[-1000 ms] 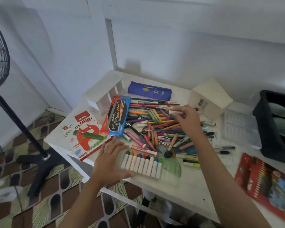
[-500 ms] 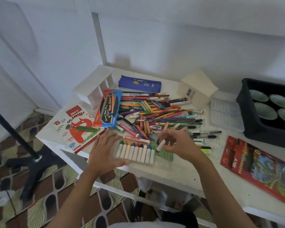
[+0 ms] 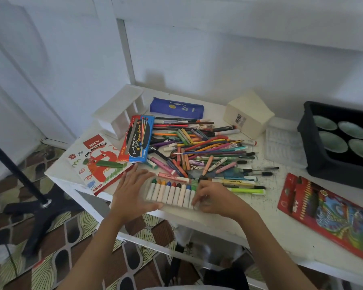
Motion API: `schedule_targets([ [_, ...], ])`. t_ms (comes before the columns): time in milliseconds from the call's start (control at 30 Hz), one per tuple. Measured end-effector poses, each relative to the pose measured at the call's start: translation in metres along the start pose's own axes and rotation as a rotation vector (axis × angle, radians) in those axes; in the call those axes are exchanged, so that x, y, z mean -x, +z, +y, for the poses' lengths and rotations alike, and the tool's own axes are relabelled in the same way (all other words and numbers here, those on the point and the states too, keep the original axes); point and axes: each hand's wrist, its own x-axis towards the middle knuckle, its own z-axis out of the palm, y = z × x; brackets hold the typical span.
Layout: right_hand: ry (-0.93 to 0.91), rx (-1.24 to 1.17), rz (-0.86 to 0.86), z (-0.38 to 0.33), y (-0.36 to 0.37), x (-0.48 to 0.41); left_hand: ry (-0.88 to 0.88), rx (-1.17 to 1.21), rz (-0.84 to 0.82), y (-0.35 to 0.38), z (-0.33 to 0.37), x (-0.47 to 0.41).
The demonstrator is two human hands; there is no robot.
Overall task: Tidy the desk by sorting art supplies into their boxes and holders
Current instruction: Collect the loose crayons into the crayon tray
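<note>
A clear tray [image 3: 172,206] holding a row of white oil pastels [image 3: 168,192] with coloured tips lies at the desk's front edge. My left hand [image 3: 132,193] rests flat against the tray's left end, fingers straight. My right hand [image 3: 216,197] is at the tray's right end, fingertips curled round the last oil pastel [image 3: 193,190], which lies in the row. Behind the tray sprawls a pile of pens, pencils and crayons [image 3: 199,151]. The oil pastels box [image 3: 94,160] lies to the left.
A watercolour box [image 3: 137,139], a white holder [image 3: 120,114], a blue pencil case [image 3: 176,107] and a white box [image 3: 248,114] stand behind. On the right are a clear tray [image 3: 284,143], a black crate [image 3: 314,155] and a red coloured-pencil box [image 3: 327,214]. A fan stand [image 3: 29,185] stands on the floor to the left.
My right hand took a white pastel from the pile, carried it towards me and lowered it to the tray's right end. My left hand stayed on the tray.
</note>
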Motion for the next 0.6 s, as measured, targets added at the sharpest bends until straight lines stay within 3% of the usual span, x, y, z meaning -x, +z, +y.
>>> schedule_targets([
  [333,-0.024,-0.046,0.131,0.0,-0.015,-0.01,-0.005,0.013,0.026,0.0,0.001,0.001],
  [600,0.164,-0.062,0.542,0.039,-0.078,-0.06,-0.053,0.012,-0.011,-0.003,0.004,0.001],
])
